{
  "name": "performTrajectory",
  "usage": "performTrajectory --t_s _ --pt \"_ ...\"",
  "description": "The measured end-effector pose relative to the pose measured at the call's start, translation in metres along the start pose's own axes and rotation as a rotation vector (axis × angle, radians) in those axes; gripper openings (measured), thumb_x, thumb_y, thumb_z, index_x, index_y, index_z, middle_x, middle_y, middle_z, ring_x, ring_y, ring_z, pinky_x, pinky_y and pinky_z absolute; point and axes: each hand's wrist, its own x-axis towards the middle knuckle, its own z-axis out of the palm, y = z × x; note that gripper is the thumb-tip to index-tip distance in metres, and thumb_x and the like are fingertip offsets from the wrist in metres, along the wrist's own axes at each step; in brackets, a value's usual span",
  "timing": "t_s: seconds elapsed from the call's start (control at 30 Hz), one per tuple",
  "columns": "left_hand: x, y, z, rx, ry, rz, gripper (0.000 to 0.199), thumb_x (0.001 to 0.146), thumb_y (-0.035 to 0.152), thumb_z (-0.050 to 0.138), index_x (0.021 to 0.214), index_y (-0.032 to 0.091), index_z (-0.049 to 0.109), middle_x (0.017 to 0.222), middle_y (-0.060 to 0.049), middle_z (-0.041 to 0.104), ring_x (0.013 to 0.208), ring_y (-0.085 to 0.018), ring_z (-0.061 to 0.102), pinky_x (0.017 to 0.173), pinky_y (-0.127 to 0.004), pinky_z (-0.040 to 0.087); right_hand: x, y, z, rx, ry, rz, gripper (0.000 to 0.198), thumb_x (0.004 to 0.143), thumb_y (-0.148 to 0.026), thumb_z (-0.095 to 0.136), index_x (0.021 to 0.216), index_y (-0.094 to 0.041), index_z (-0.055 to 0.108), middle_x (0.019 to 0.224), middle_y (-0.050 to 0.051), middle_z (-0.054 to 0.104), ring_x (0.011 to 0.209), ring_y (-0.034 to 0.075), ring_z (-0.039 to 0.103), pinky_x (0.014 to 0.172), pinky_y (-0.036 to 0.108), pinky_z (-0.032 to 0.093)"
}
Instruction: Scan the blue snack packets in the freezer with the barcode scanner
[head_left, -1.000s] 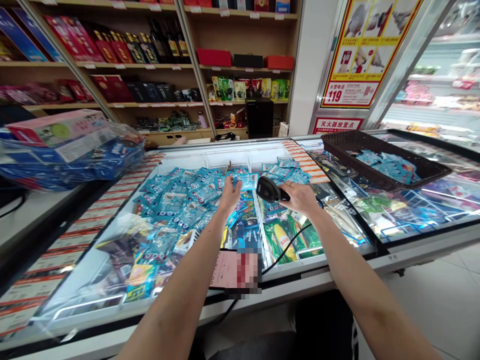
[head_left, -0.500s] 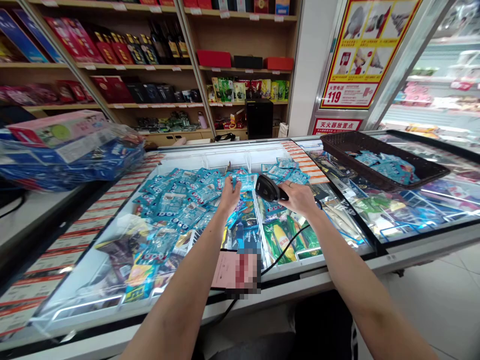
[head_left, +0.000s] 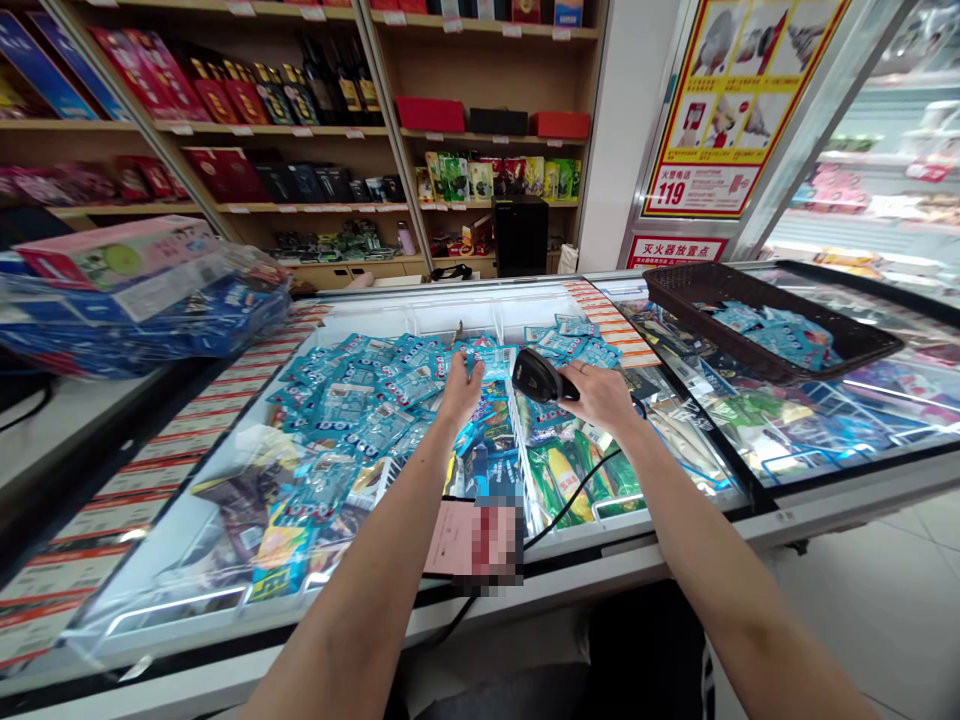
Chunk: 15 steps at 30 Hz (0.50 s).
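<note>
My left hand (head_left: pixel 461 388) is closed on a small light-blue packet (head_left: pixel 491 363), held above the glass top of a chest freezer (head_left: pixel 547 560). My right hand (head_left: pixel 600 393) grips a black barcode scanner (head_left: pixel 541 378) by its handle. The scanner's head points left at the packet, only a small gap apart. From the scanner a black cable (head_left: pixel 574 500) runs down to the freezer's front edge. Many similar blue packets (head_left: pixel 349 400) lie spread over the glass to the left, and a smaller group (head_left: pixel 574 345) lies behind the scanner.
A dark brown basket (head_left: pixel 847 357) with blue packets stands on the freezer at the right. Plastic-wrapped boxes (head_left: pixel 150 300) are stacked at the left. A pink card (head_left: pixel 454 540), partly blurred out, lies at the front edge. Shelves (head_left: pixel 495 140) of goods stand behind.
The view has shifted very slightly. Both hands keep their holds, and the packet and scanner stay in nearly the same place.
</note>
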Motion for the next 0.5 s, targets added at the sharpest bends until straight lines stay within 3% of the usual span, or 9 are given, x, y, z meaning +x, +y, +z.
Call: performTrajectory --t_s 0.13,0.3,0.4,0.5 --pt "0.002 -0.005 0.003 -0.014 0.035 -0.021 0.029 0.086 0.044 0.044 0.102 0.02 0.042 0.076 0.001 0.046 0.066 -0.012 0.045 0.064 -0.027 0.036 0.0 0.001 0.001 0.0 -0.01 0.041 0.036 0.082 -0.036 0.054 0.115 -0.022 0.056 0.102 0.006 0.064 0.086 0.019 0.059 0.066 0.026 0.035" --pt "0.0 -0.007 0.006 -0.026 0.155 0.028 0.038 0.083 0.033 0.05 0.115 0.018 0.037 0.093 -0.005 0.055 0.084 -0.017 0.054 0.078 -0.033 0.043 -0.001 0.001 0.0 -0.023 -0.01 0.087 0.036 0.081 -0.037 0.055 0.114 -0.022 0.057 0.102 0.005 0.064 0.088 0.019 0.059 0.066 0.026 0.035" --pt "-0.005 -0.001 0.005 0.088 0.235 0.092 0.048 0.081 0.025 0.05 0.125 0.017 0.033 0.106 -0.01 0.053 0.097 -0.021 0.054 0.086 -0.037 0.043 -0.001 0.001 0.001 -0.031 -0.014 0.095 0.037 0.082 -0.037 0.054 0.115 -0.022 0.056 0.103 0.005 0.064 0.089 0.02 0.059 0.066 0.027 0.036" --pt "-0.01 0.009 0.002 0.307 0.366 0.136 0.055 0.078 0.022 0.053 0.13 0.017 0.035 0.125 -0.015 0.044 0.118 -0.028 0.042 0.099 -0.044 0.034 -0.001 0.001 0.002 -0.035 -0.012 0.109 0.037 0.082 -0.038 0.054 0.116 -0.022 0.056 0.104 0.005 0.064 0.09 0.02 0.059 0.066 0.027 0.036"
